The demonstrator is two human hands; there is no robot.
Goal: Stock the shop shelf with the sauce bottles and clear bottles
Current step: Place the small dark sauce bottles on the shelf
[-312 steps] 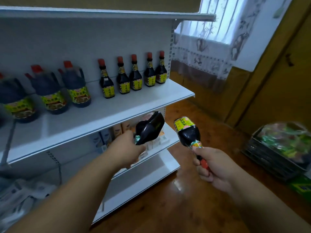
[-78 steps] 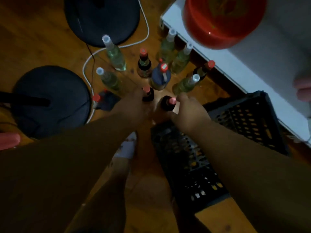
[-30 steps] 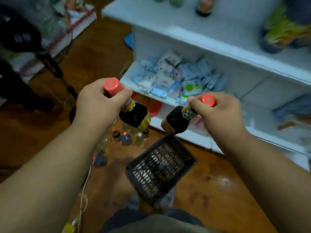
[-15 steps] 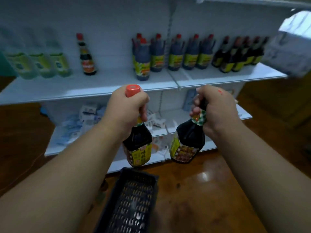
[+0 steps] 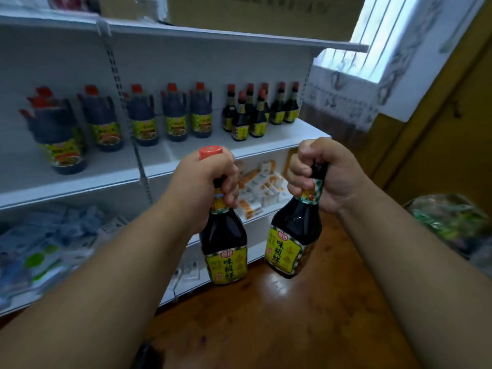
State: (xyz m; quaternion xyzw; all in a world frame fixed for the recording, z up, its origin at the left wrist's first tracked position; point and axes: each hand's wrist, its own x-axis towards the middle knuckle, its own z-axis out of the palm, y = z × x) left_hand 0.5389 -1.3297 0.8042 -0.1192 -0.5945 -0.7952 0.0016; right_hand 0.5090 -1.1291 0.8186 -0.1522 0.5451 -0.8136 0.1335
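My left hand [image 5: 203, 186] grips the neck of a dark sauce bottle [image 5: 225, 249] with a red cap and yellow label. My right hand [image 5: 323, 173] grips the neck of a second, matching sauce bottle [image 5: 292, 242], its cap hidden under my fingers. Both bottles hang upright in front of the white shop shelf [image 5: 271, 145]. On that shelf's right end stand several small sauce bottles [image 5: 255, 115]; several large dark jugs [image 5: 173, 115] fill the row to the left. No clear bottles are in view.
A lower shelf holds white and orange packets [image 5: 262, 186] and blue packs [image 5: 45, 243]. A bundle of green packets [image 5: 452, 222] lies at the right on the brown wooden floor [image 5: 306, 315]. A curtained window [image 5: 372, 49] is at the upper right.
The view has swung right along the shelf; the clear bottles and the black crate have left the frame. Both hands still hold their bottles, now slightly lower and farther right.
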